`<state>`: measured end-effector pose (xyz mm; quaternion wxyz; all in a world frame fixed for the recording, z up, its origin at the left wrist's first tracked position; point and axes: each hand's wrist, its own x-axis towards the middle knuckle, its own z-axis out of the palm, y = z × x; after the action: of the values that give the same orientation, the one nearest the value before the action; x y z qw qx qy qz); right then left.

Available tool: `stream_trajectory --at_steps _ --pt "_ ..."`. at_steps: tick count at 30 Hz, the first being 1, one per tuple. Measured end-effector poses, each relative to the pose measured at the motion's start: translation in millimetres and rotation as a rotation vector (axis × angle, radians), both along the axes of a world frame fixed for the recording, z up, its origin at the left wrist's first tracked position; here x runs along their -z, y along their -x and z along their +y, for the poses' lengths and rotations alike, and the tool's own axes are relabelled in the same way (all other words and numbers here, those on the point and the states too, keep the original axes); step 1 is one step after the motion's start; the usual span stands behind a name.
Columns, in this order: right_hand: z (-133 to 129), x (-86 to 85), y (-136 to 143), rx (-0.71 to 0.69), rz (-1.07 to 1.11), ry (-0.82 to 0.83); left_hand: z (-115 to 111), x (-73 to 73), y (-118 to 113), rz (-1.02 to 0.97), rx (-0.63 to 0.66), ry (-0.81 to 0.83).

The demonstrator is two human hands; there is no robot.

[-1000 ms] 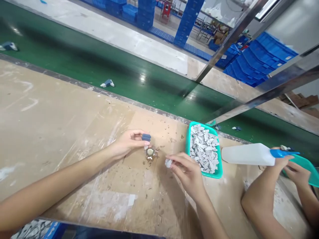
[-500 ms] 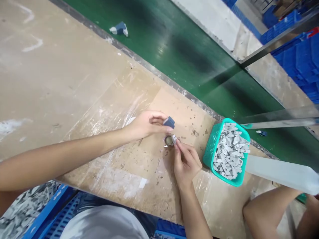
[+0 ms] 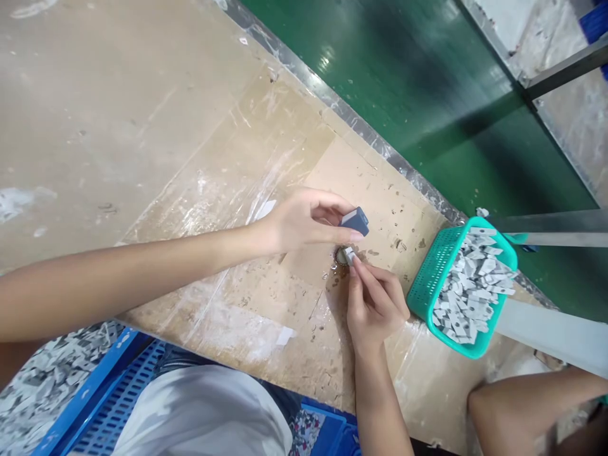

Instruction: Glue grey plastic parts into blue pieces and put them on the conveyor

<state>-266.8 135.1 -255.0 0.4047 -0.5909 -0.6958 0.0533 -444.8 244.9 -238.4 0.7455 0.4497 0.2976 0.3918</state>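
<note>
Between the thumb and fingers of my left hand is a small dark blue block-shaped part with a pale strip on top. Just below it, my right hand pinches a small light grey plastic piece. That piece is over the edge of a small round bottle cap on the worktable; I cannot tell whether they touch. The two held parts are close together but apart.
A teal basket full of grey-white pieces stands at right. A green conveyor belt runs behind the worktable. Blue crates with small pieces sit below the near edge. Another person's arm rests at lower right.
The camera view has shifted, so the table, basket and hands appear farther right or lower. The grey piece in my right hand now overlaps the cap. Both hands keep their holds.
</note>
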Motion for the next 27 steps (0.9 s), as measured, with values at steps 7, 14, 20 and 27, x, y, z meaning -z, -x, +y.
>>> stream_trajectory --at_steps 7,14,20,27 --pt "-1 -1.1 1 -0.016 -0.001 0.016 -3 0.9 1 0.016 0.058 0.019" --pt "-3 -13.3 -3 0.112 0.122 -0.044 -10 -3.8 6 0.140 0.153 0.012" --pt "-9 -30.2 -7 0.135 0.249 -0.011 -24 -8.7 4 0.191 0.310 0.045" --pt "-12 -36.2 -2 0.004 0.346 0.000 -33 -16.6 -2 0.129 0.339 0.104"
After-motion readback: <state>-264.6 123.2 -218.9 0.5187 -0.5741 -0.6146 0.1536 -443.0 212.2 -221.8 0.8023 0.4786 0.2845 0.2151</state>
